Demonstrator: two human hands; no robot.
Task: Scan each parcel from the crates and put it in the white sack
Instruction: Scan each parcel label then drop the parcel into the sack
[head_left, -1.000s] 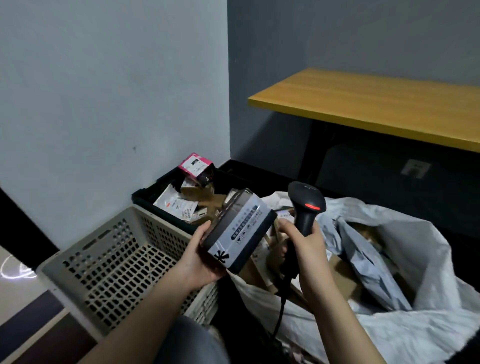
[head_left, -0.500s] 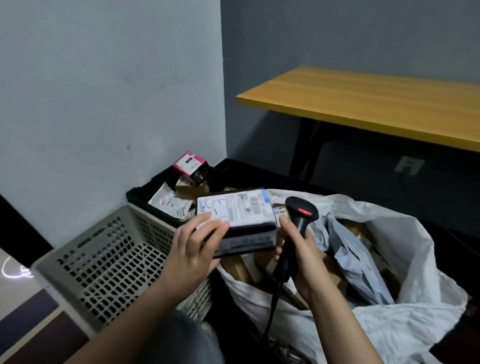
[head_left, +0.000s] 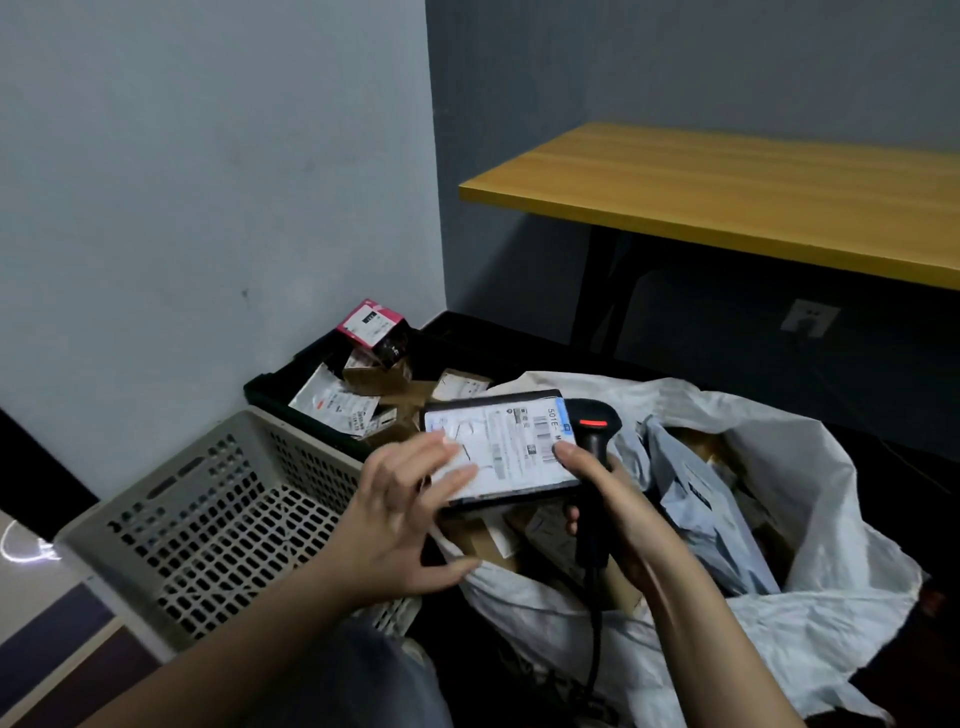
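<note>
Since half a second ago, the dark parcel (head_left: 501, 449) lies flatter, label up, over the white sack (head_left: 810, 597). Left hand (head_left: 400, 519) rests straight-fingered on it; right hand (head_left: 618, 514) grips the barcode scanner (head_left: 592, 441), thumb pinning the label. Steady, aim at the barcode.

The room is dim and bluish, with soft light that seems to fall from above. Deep shadow fills the space under the wooden counter (head_left: 737, 202). The left hand (head_left: 400, 525) is motion-blurred, and straight lines bow at the frame edges.
</note>
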